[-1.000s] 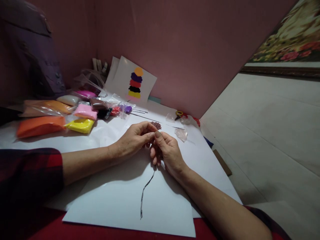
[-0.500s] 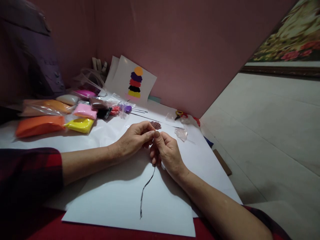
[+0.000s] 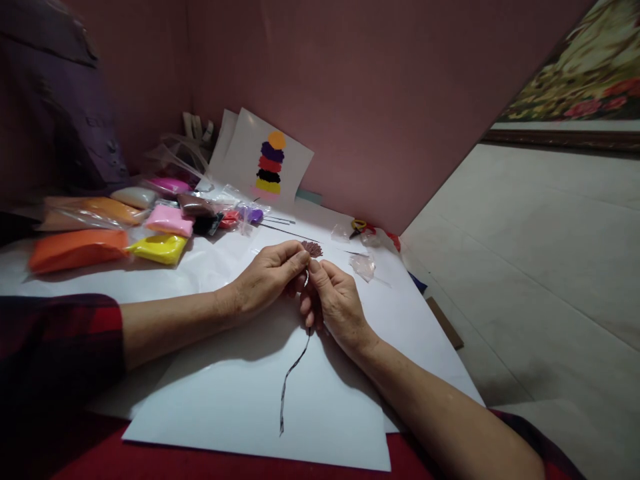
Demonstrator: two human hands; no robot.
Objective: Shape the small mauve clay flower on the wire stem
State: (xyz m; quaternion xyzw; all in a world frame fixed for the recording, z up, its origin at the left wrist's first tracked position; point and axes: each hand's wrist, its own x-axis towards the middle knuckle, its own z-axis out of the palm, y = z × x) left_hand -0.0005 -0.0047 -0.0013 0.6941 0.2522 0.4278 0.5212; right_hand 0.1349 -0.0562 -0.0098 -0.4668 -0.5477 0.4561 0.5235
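Two bare hands are working close together above the white-covered table (image 3: 405,313). I am seeing the left hand (image 3: 270,273) pinching, thumb against forefinger, at the base of a brown fringed piece (image 3: 313,249), which is poking up just beyond the fingertips. The right hand (image 3: 340,303) is gripping a dark strand (image 3: 286,387) just beside it; a short length is showing between the hands, and a longer tail is trailing from below over a white sheet (image 3: 240,407). Whether that tail is touching the paper, I am not managing to tell.

Along the near edge, a red surface (image 3: 125,460) is showing under the sheet. At the far left, plastic bags are crowding together, among them an orange bag (image 3: 80,251), a yellow bag (image 3: 160,249) and a pink bag (image 3: 170,221). Behind them, a card (image 3: 270,163) with stacked coloured blobs is standing tilted before a pink wall (image 3: 340,87). Past the right hand, a clear plastic scrap (image 3: 363,267) is lying on the white covering, with yellow-handled scissors (image 3: 358,228) resting farther back. To the right, a pale wall (image 3: 530,267) is filling my view, and a framed picture (image 3: 590,73) with flowers is hanging there.
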